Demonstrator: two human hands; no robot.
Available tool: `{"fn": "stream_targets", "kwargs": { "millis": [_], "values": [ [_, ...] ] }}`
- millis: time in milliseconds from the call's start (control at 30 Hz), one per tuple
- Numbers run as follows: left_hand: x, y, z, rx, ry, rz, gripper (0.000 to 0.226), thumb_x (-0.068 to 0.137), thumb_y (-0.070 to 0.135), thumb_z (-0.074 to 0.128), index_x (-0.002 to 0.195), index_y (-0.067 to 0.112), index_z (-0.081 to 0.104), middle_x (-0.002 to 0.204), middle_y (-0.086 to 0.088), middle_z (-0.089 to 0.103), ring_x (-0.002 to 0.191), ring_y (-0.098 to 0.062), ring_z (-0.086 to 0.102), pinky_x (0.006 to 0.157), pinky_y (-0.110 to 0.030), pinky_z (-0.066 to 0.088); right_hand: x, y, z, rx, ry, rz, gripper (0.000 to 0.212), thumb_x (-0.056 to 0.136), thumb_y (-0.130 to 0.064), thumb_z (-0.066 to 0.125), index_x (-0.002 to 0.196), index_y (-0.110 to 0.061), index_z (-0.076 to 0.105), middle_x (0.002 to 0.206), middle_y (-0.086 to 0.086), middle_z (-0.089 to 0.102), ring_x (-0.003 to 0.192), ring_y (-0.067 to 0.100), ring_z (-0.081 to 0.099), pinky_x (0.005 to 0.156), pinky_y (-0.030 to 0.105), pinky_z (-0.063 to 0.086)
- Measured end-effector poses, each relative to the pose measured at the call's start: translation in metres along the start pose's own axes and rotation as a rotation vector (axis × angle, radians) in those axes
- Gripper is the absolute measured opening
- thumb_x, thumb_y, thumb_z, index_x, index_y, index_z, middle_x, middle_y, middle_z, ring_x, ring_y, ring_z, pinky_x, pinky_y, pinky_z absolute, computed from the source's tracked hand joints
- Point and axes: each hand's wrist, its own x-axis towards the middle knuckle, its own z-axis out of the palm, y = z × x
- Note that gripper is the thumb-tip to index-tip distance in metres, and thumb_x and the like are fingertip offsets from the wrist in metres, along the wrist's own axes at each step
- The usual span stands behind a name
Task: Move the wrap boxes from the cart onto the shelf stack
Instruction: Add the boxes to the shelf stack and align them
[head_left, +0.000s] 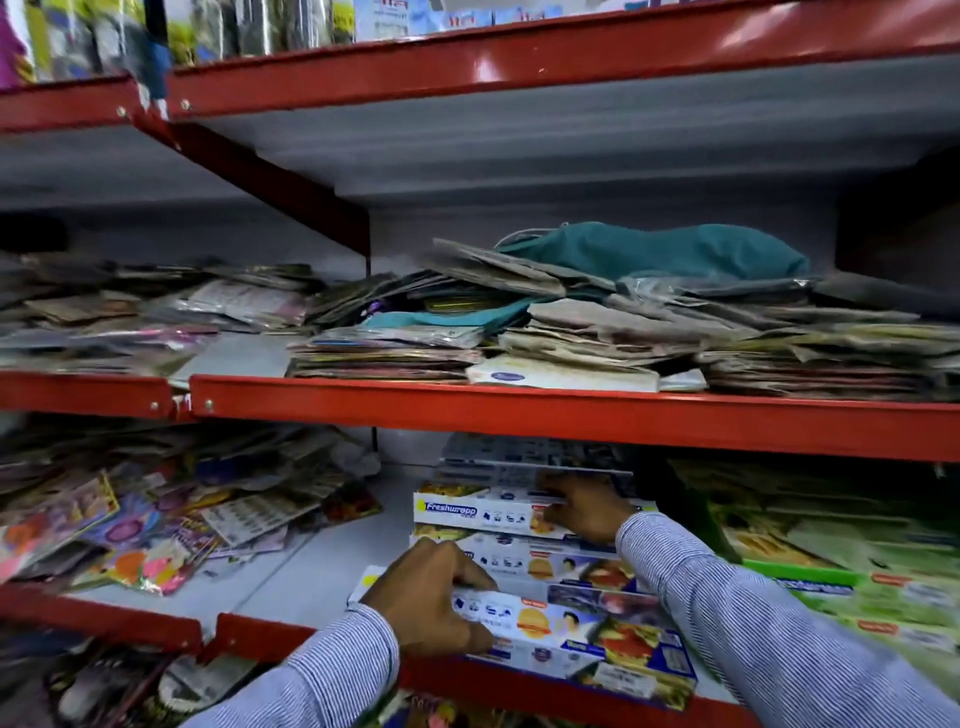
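**Squaring the front wrap box against the stack**

The left hand (431, 597) has its grip closed over the left end of the front wrap box (571, 631), thumb underneath and fingers on top, at about 6 o'clock in the view. This box lies on the lower shelf (291, 582) with its right end angled out over the red shelf lip (249, 631). The right hand (584, 506), at 5 o'clock, rests curled on the stack of wrap boxes (467, 512) behind; I cannot tell whether it pinches a box or only steadies them.

To do this well, I would swing the overhanging end inward until the box sits parallel to the stack, with the right hand bracing the upper boxes.

Loose packets (156, 525) crowd 8 o'clock; green boxes (857, 597) hem in 4 o'clock. The cart is not in view.
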Motion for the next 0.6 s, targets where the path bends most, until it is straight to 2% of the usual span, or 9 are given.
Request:
{"fn": "stream_targets", "kwargs": {
  "millis": [100, 200, 300, 333, 400, 467, 600],
  "values": [
    [0.011, -0.008, 0.002, -0.012, 0.004, 0.004, 0.053, 0.058, 0.050, 0.074, 0.108, 0.033, 0.074, 0.114, 0.017, 0.072, 0.100, -0.009, 0.065, 0.088, -0.034, 0.058, 0.008, 0.006, 0.007, -0.003, 0.033, -0.027, 0.048, 0.096, -0.024, 0.059, 0.139, -0.007, 0.049, 0.150, 0.012, 0.046, 0.135, 0.027, 0.045, 0.110, 0.031, 0.034],
    [0.023, -0.010, 0.000, -0.025, -0.001, -0.015, 0.053, 0.060, 0.045, 0.077, 0.111, 0.029, 0.074, 0.119, 0.014, 0.070, 0.106, -0.009, 0.064, 0.090, -0.035, 0.058, 0.014, 0.013, 0.009, -0.039, 0.137, -0.031, 0.044, 0.090, -0.030, 0.066, 0.130, -0.014, 0.061, 0.138, 0.011, 0.055, 0.126, 0.029, 0.052, 0.104, 0.032, 0.039],
    [0.039, -0.006, -0.007, -0.073, -0.003, -0.002, 0.042, 0.066, 0.032, 0.082, 0.107, 0.029, 0.076, 0.112, 0.018, 0.072, 0.083, 0.005, 0.065, 0.080, -0.025, 0.058, 0.020, 0.020, 0.006, -0.068, 0.151, -0.030, 0.045, 0.084, -0.037, 0.072, 0.126, -0.021, 0.065, 0.133, 0.005, 0.060, 0.121, 0.025, 0.057, 0.099, 0.030, 0.043],
    [0.047, -0.006, -0.009, -0.082, -0.005, -0.002, 0.041, 0.067, 0.031, 0.083, 0.108, 0.027, 0.076, 0.114, 0.019, 0.070, 0.087, 0.005, 0.064, 0.084, -0.024, 0.057, 0.022, 0.022, 0.002, -0.027, 0.134, -0.014, 0.044, 0.084, -0.034, 0.073, 0.125, -0.020, 0.065, 0.132, 0.005, 0.062, 0.119, 0.023, 0.059, 0.097, 0.027, 0.044],
    [0.061, -0.005, -0.014, -0.102, 0.026, -0.015, 0.044, 0.068, 0.031, 0.084, 0.110, 0.024, 0.075, 0.122, 0.011, 0.070, 0.104, -0.005, 0.066, 0.093, -0.029, 0.056, 0.024, 0.023, -0.007, 0.081, 0.109, 0.017, 0.036, 0.086, -0.023, 0.071, 0.121, -0.015, 0.067, 0.125, 0.008, 0.068, 0.113, 0.024, 0.065, 0.092, 0.027, 0.049],
    [0.076, -0.005, -0.016, -0.129, 0.059, -0.032, 0.042, 0.070, 0.028, 0.085, 0.111, 0.023, 0.075, 0.124, 0.004, 0.070, 0.110, -0.011, 0.066, 0.094, -0.027, 0.054, 0.020, 0.025, -0.015, 0.121, 0.114, -0.004, 0.030, 0.089, -0.020, 0.066, 0.118, -0.014, 0.069, 0.121, 0.008, 0.070, 0.108, 0.022, 0.067, 0.089, 0.027, 0.050],
    [0.099, -0.009, -0.012, -0.159, 0.098, -0.047, 0.039, 0.075, 0.023, 0.082, 0.113, 0.021, 0.074, 0.127, 0.003, 0.068, 0.112, -0.012, 0.064, 0.086, -0.017, 0.045, 0.000, 0.029, -0.029, 0.039, 0.064, -0.069, 0.032, 0.096, -0.036, 0.056, 0.122, -0.021, 0.067, 0.110, -0.006, 0.065, 0.095, 0.013, 0.060, 0.077, 0.026, 0.046]
  ]
}}
